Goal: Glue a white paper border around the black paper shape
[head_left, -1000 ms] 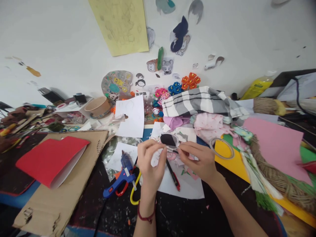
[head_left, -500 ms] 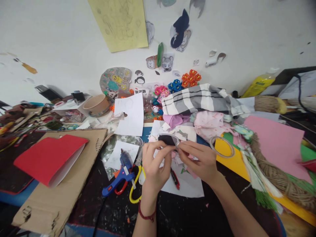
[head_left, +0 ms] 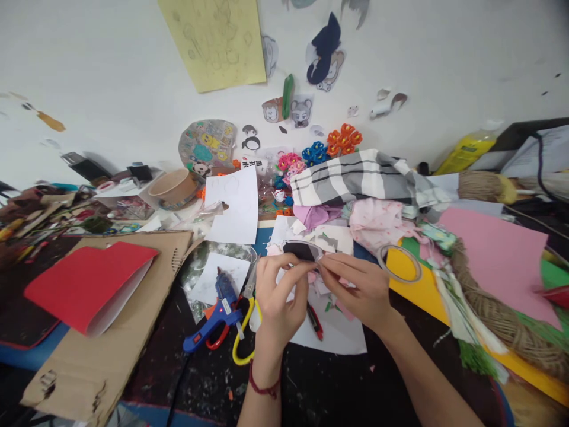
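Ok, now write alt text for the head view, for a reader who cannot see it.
Left hand and right hand meet, fingertips together, at a small dark piece above a cluttered craft table. A glue gun and scissors lie to their left, tape and pink paper to their right.

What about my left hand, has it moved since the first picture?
Yes. Judged against the blue glue gun, your left hand has shifted to the right, bringing its fingertips closer to your right hand.
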Action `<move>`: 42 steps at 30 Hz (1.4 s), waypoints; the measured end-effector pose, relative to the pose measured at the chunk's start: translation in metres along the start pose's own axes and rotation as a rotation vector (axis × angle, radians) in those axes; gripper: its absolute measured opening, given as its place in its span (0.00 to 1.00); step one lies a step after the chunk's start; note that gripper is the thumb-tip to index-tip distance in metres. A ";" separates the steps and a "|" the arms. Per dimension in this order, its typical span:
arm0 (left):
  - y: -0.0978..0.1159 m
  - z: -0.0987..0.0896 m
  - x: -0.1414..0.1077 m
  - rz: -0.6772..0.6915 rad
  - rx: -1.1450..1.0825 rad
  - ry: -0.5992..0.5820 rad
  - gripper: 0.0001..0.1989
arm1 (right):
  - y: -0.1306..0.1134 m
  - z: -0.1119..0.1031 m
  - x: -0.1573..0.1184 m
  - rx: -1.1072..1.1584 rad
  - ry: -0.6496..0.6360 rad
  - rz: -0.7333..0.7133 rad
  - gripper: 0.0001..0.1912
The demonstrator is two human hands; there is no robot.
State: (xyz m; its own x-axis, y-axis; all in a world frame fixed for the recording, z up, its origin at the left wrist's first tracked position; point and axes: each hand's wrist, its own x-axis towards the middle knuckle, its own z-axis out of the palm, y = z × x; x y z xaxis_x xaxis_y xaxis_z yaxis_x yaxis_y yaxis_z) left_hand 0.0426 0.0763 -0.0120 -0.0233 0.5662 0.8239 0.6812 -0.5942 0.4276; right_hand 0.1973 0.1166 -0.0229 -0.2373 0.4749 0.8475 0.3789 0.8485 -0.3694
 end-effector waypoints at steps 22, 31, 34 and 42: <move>-0.002 0.001 -0.001 -0.004 0.011 -0.020 0.15 | -0.001 -0.001 -0.001 -0.008 0.016 0.014 0.11; -0.001 0.000 -0.001 -0.007 0.020 -0.025 0.15 | 0.000 0.000 -0.001 -0.004 0.014 0.000 0.13; -0.001 0.000 -0.001 -0.006 0.015 -0.021 0.15 | -0.001 0.000 -0.001 -0.016 0.014 0.005 0.13; -0.001 -0.002 -0.003 -0.005 0.011 -0.039 0.16 | -0.002 0.001 -0.001 0.013 0.012 0.045 0.13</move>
State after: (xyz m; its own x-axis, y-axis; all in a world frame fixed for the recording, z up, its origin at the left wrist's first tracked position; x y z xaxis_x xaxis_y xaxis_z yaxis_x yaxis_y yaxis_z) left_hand 0.0408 0.0743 -0.0142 0.0016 0.5914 0.8064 0.6891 -0.5850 0.4277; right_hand 0.1964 0.1147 -0.0237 -0.2097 0.5101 0.8342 0.3772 0.8293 -0.4123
